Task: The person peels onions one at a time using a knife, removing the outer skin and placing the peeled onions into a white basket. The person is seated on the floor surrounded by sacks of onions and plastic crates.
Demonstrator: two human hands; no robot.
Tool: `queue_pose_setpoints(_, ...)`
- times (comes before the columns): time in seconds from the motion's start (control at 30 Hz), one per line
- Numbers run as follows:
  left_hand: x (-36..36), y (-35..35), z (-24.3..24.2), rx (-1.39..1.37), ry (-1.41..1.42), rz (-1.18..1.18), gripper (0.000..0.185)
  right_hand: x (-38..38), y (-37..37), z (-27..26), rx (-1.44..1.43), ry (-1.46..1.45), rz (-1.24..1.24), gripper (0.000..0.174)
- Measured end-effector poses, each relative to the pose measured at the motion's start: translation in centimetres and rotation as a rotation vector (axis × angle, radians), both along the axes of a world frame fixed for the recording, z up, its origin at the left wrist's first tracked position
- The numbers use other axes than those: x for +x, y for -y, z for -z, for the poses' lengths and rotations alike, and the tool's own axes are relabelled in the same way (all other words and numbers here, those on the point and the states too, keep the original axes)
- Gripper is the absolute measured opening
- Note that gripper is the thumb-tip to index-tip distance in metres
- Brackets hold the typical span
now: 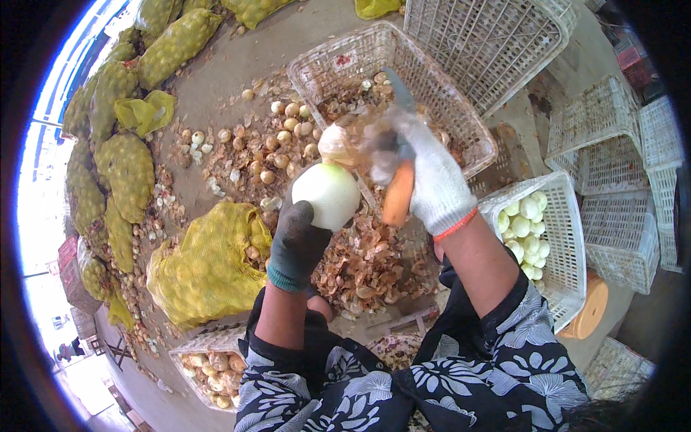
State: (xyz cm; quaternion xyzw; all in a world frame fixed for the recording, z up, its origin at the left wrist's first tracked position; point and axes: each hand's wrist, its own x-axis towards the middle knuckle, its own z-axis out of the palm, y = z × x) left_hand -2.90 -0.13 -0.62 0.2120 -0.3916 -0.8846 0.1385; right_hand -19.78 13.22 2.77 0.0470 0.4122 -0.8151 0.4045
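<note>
My left hand [299,243], in a dark glove with a teal cuff, holds a large peeled white onion [326,197] whose top is greenish. In my right hand [434,170], gloved in white knit with an orange-red cuff, is a knife [398,194] with an orange handle. Its grey blade points away from me. Beside the onion, papery onion skin [340,144] hangs near my blurred right fingers; whether they grip it is unclear. Beyond both hands stands a dirty white plastic crate [445,86] with onion skins in it. A heap of brown skins [372,264] lies below my hands.
At my left slumps a yellow mesh sack [210,270] of onions, with a crate of unpeeled onions [213,372] nearer me. Peeled onions [523,227] fill part of a white crate [567,243] at right, near an orange stool [588,308]. Loose onions [286,135] litter the floor.
</note>
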Motion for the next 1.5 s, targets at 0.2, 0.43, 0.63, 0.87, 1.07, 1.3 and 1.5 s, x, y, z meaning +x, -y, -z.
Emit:
queue_pose_setpoints(0.2,-1.1,0.5,-0.7,-0.253,0.05,-0.065,0.089,-0.2,-0.5,0.8,0.156,-0.474,-0.186,0.045)
queue_pose_setpoints(0.43,-1.2,0.1,-2.6,-0.464,0.024,0.028,0.102,1.5,0.3,-0.3,0.042,-0.547,-0.244,0.029)
queue_pose_setpoints(0.63,-1.6,-0.2,-1.5,-0.089,-0.108,-0.126,0.093,2.4,0.5,-0.8,0.03,-0.52,-0.181,0.025)
queue_pose_setpoints(0.87,-1.6,-0.5,0.8,-0.234,-0.006,-0.039,0.09,3.8,1.2,-0.1,-0.065,-0.499,-0.117,0.029)
queue_pose_setpoints(1.07,-1.2,-0.3,0.3,-0.217,0.027,-0.055,0.083,2.4,0.7,1.5,-0.127,-0.279,-0.093,0.029)
queue_pose_setpoints(1.3,-1.0,-0.1,-0.2,-0.203,-0.026,-0.118,0.082,-0.1,0.2,0.9,0.13,-0.177,0.022,0.025)
queue_pose_setpoints(1.5,-1.8,-0.8,-2.1,-0.488,0.161,-0.171,0.082,0.9,-0.8,1.8,-0.006,-0.3,-0.176,0.037)
